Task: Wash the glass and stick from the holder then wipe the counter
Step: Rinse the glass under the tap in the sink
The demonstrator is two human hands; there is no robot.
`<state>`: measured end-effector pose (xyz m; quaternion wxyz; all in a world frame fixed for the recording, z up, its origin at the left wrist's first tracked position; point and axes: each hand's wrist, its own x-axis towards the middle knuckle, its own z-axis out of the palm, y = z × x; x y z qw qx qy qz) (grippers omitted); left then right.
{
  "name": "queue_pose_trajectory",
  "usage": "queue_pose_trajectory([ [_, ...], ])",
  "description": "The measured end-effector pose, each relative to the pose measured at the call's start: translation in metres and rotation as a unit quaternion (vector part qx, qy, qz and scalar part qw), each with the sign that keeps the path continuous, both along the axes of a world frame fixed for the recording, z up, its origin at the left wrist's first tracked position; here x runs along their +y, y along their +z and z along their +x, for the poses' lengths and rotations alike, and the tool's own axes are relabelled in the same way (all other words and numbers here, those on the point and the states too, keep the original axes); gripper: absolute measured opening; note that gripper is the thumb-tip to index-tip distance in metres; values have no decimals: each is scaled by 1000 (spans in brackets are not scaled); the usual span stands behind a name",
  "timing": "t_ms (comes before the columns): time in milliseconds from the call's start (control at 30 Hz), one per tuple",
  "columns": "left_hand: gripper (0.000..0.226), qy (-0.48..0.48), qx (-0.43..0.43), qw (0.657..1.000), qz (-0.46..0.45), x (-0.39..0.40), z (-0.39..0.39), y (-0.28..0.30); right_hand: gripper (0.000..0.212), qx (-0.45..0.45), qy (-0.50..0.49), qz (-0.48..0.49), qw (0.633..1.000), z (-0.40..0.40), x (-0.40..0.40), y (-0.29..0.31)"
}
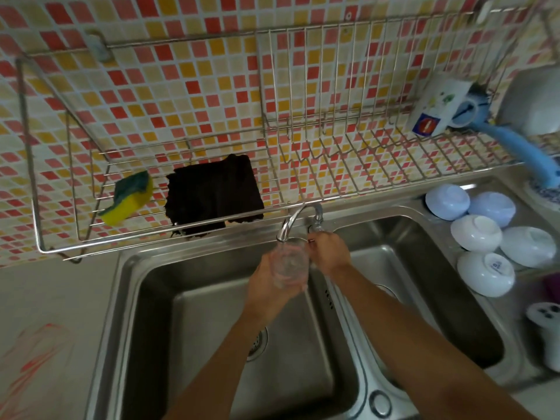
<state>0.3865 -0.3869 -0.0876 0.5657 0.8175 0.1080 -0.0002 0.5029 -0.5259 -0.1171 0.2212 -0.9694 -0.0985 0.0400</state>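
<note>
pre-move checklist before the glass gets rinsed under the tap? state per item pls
1. Left hand grips the glass: ok, fingers wrapped round it.
2. Glass mouth under the faucet spout: ok, it sits right below the outlet.
3. Glass over the left sink basin, not the counter: ok.
4. Right hand at the tap handle: ok for position; actual grip on the handle cannot tell.
5. Water running: cannot tell, the stream is not clear through the glass.
6. Sponge and dark cloth ready on the wire rack for later: ok.
</note>
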Motion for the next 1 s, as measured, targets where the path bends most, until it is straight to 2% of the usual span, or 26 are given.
queue_pose_trajectory([
  [300,61,9,-10,1000,5,0,5,4,21,-24,-41,50,998,7,-18,-8],
  [433,63,6,-25,1000,0,2,4,3,22,-37,-88,131,987,7,-27,-11],
  [567,67,14,-30,999,-1,4,1,3,22,-30,-92,171,981,5,-29,-13],
  [667,69,-21,-28,999,12,1,-3,3,25,-33,-94,177,979,4,-29,-17],
  [900,70,28,-25,999,-4,2,-7,-5,25,-34,-88,168,981,3,-33,-19],
  [1000,71,32,-27,999,9,7,-9,-9,27,-70,-115,163,977,-13,-40,-29],
])
